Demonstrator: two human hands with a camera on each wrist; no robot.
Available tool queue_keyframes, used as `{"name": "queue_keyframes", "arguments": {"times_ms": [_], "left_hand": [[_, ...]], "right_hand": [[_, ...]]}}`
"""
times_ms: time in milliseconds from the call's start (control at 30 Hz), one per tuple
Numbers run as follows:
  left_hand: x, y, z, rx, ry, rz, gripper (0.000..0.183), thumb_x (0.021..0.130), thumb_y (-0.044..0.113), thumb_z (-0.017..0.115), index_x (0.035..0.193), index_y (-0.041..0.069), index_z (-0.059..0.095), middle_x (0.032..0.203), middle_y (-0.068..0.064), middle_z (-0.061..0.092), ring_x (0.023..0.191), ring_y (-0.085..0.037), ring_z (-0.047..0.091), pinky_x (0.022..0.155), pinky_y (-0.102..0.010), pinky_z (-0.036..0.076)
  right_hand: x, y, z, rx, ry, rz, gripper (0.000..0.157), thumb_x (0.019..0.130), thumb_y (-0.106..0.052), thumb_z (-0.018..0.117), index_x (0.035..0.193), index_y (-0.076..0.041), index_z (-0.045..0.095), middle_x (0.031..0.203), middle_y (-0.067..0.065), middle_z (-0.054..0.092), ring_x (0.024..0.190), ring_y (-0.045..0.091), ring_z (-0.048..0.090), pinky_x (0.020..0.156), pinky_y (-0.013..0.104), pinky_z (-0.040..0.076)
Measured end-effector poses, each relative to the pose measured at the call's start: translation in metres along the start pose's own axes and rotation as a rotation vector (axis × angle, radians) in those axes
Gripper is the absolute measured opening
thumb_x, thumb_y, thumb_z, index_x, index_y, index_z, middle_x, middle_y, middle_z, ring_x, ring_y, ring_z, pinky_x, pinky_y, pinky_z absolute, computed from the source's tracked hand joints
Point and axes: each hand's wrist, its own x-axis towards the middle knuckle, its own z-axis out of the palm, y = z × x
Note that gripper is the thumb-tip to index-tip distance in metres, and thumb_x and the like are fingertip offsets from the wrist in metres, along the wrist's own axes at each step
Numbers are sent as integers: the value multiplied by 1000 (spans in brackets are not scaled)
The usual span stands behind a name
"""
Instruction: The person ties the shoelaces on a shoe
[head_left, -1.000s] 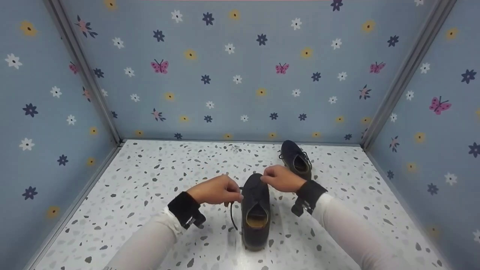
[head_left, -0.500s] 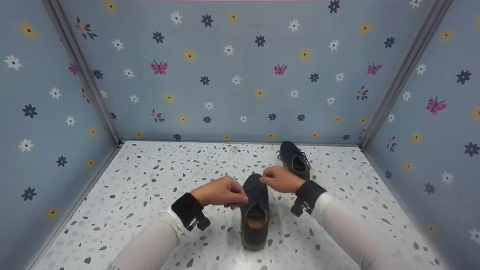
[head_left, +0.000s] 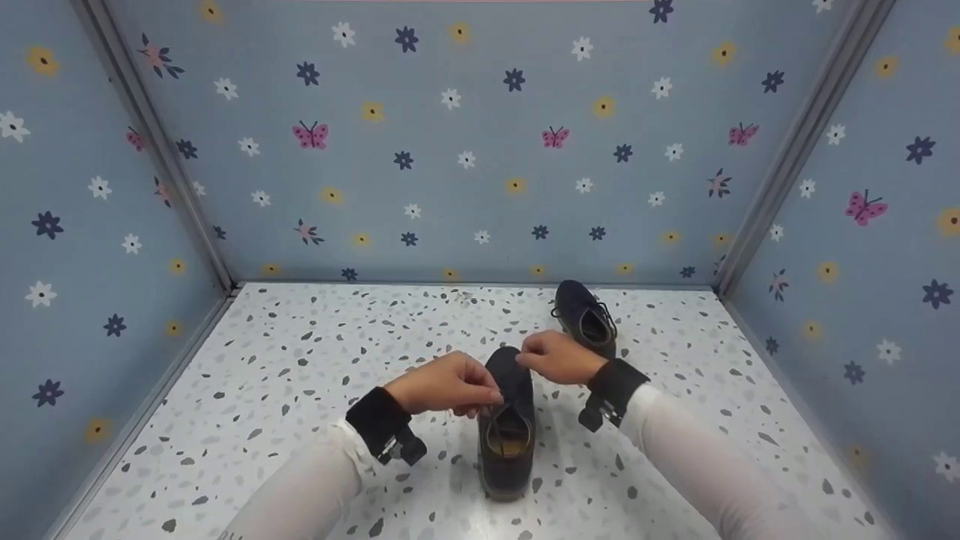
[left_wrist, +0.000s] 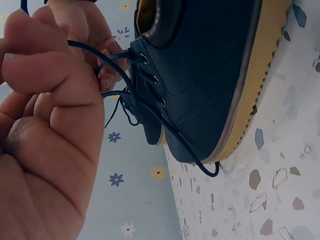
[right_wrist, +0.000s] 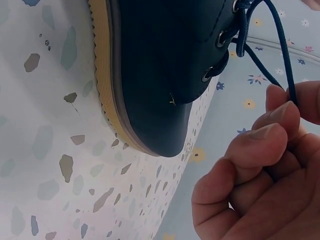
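Observation:
A dark navy lace-up shoe (head_left: 508, 471) with a tan sole stands on the speckled surface, toe pointing away. My left hand (head_left: 450, 384) is at its left side, fingertips over the lacing. In the left wrist view, a blue lace (left_wrist: 172, 129) runs from those curled fingers across the shoe's eyelets. At the shoe's right front, my right hand (head_left: 559, 358) pinches a lace (right_wrist: 281, 42), which rises from the eyelets in the right wrist view. A thin strand hangs over the shoe's opening. My fingers partly cover the lacing in the head view.
A matching shoe (head_left: 576, 306) stands behind and to the right, close to the back panel, its laces loose at the sides. Blue flowered panels (head_left: 450, 172) enclose the white speckled surface (head_left: 337, 337) at the back, left and right.
My left hand has shifted right, onto the near shoe's lacing. The lace strand that hung left of the shoe has moved away, and one now hangs over its opening. My right hand barely moves.

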Motion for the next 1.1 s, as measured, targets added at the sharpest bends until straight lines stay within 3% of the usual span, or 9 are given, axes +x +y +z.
{"name": "queue_keyframes", "arguments": {"times_ms": [200, 433, 567, 700, 867, 1100], "left_hand": [[2, 1, 2, -66, 12, -6, 29, 97, 23, 74, 106, -5, 75, 88, -16, 77, 60, -3, 61, 57, -19, 49], [3, -1, 4, -113, 22, -8, 31, 98, 23, 73, 108, -7, 72, 84, -1, 78, 60, -3, 62, 58, -19, 50], [6, -6, 9, -119, 36, -12, 17, 98, 19, 72, 100, 2, 71, 88, -9, 81, 59, -4, 63, 55, -19, 46], [9, -9, 17, -88, 23, -24, 13, 98, 20, 72, 97, 8, 72, 96, -17, 81, 55, -3, 63, 50, -19, 41], [11, -9, 20, 29, -5, -13, 16, 98, 22, 73, 98, 8, 81, 89, -10, 82, 49, -2, 58, 46, -17, 41], [10, -14, 3, 91, 160, -20, 16, 94, 20, 74, 91, 6, 81, 72, 5, 73, 54, -5, 53, 52, -20, 44]], "right_hand": [[1, -1, -1, 0, -3, -8, 31, 102, -22, 60, 73, -12, 60, 64, -8, 44, 60, 10, 45, 62, 27, 38], [0, -1, -2, 14, -16, -7, 30, 102, -21, 60, 77, -6, 64, 65, -8, 45, 60, 9, 45, 62, 26, 38], [0, 0, -3, 24, -26, -6, 29, 103, -21, 59, 77, -11, 64, 64, -8, 45, 58, 9, 44, 61, 26, 38], [-1, 1, -3, 27, -29, -1, 29, 104, -22, 58, 79, -12, 66, 64, -8, 45, 58, 9, 43, 62, 26, 38], [0, 2, -4, 18, -26, -14, 30, 104, -22, 58, 85, -2, 69, 65, -8, 45, 60, 10, 44, 63, 27, 39], [0, 1, -4, 4, -20, -21, 29, 105, -21, 58, 85, -3, 69, 67, -7, 46, 62, 10, 45, 64, 27, 39]]}}
